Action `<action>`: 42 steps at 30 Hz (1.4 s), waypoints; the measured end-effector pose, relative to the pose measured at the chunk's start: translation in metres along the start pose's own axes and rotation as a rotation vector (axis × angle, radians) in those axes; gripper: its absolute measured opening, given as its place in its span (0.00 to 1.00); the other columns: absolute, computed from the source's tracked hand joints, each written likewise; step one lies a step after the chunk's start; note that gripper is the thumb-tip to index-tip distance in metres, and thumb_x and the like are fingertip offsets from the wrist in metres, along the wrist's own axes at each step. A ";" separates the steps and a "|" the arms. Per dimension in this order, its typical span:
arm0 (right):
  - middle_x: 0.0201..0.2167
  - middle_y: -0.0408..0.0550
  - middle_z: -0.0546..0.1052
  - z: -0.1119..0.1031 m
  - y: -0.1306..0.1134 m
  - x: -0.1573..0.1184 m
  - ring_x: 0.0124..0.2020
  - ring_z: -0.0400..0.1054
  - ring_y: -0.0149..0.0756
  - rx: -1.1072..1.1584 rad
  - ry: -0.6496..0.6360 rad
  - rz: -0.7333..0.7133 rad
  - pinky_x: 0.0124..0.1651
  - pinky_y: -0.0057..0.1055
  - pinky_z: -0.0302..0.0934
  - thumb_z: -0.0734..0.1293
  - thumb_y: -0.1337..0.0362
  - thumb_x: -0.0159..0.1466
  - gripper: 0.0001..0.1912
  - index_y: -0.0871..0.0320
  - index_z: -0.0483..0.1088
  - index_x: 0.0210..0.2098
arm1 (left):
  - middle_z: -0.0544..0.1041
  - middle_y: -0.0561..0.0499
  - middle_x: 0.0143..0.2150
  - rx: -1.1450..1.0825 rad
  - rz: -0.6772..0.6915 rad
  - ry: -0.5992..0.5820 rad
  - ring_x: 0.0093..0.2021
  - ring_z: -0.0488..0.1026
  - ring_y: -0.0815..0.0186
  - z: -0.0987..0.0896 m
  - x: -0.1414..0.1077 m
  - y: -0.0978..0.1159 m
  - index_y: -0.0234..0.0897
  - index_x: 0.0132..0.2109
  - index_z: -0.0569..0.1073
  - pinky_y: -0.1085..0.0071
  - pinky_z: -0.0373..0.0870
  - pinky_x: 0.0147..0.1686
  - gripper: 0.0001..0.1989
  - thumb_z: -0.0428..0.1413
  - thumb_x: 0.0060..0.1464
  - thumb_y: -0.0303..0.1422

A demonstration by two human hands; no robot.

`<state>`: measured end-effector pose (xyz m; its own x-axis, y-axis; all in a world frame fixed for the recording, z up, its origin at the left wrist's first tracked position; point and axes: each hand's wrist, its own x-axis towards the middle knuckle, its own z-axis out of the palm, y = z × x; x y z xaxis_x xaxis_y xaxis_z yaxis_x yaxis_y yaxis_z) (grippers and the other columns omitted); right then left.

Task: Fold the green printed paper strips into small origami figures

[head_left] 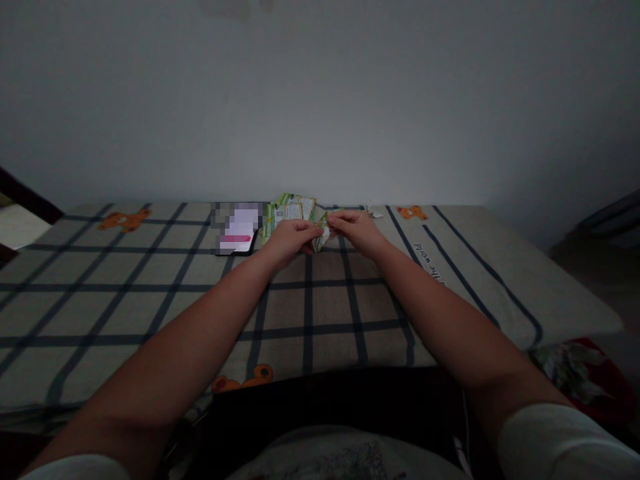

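Note:
A small green and white paper piece (321, 235) is held between my two hands above the checked tablecloth. My left hand (293, 240) pinches its left side with thumb and fingers. From the right, my right hand (357, 230) grips its upper edge, fingertips together. Just behind my left hand lie green and white printed sheets or packets (295, 208), partly overlapping and partly hidden by that hand. Fine detail of the held piece is too small to tell.
A phone (240, 229) with a lit screen lies left of the sheets. A small crumpled white scrap (375, 213) is near the wall, right of my right hand. The checked tablecloth (200, 320) covers the table. A red item (585, 377) sits low at the right.

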<state>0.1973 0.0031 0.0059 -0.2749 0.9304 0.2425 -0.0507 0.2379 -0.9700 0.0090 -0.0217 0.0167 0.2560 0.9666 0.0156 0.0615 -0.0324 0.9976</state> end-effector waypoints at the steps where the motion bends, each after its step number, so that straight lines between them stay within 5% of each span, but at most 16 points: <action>1: 0.30 0.44 0.78 0.000 0.000 0.000 0.32 0.68 0.30 0.009 -0.001 0.006 0.39 0.31 0.66 0.76 0.50 0.52 0.17 0.58 0.79 0.31 | 0.75 0.51 0.27 -0.019 -0.005 0.000 0.25 0.69 0.71 0.000 0.001 -0.001 0.33 0.31 0.77 0.75 0.68 0.22 0.18 0.67 0.41 0.45; 8: 0.33 0.44 0.80 0.000 0.000 0.001 0.33 0.70 0.30 0.136 0.000 0.068 0.40 0.31 0.66 0.80 0.53 0.47 0.18 0.56 0.79 0.33 | 0.73 0.50 0.26 0.041 0.072 -0.014 0.24 0.68 0.71 0.000 0.001 -0.004 0.34 0.31 0.76 0.75 0.67 0.20 0.24 0.62 0.48 0.54; 26: 0.26 0.43 0.76 0.000 -0.001 0.001 0.30 0.67 0.29 0.081 -0.042 0.089 0.38 0.30 0.62 0.79 0.53 0.47 0.18 0.60 0.77 0.28 | 0.72 0.54 0.21 0.400 0.200 0.054 0.19 0.64 0.72 -0.001 -0.007 0.001 0.35 0.32 0.80 0.76 0.60 0.19 0.20 0.55 0.57 0.47; 42: 0.26 0.43 0.78 0.003 -0.005 -0.001 0.30 0.70 0.30 0.091 0.006 0.110 0.39 0.31 0.66 0.79 0.53 0.45 0.18 0.58 0.77 0.28 | 0.73 0.54 0.23 0.395 0.205 0.059 0.20 0.64 0.72 0.002 -0.009 0.005 0.35 0.33 0.80 0.76 0.59 0.19 0.18 0.56 0.56 0.45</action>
<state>0.1948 -0.0005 0.0107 -0.2778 0.9511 0.1346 -0.1080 0.1083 -0.9882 0.0086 -0.0312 0.0215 0.2466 0.9425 0.2256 0.3817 -0.3084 0.8713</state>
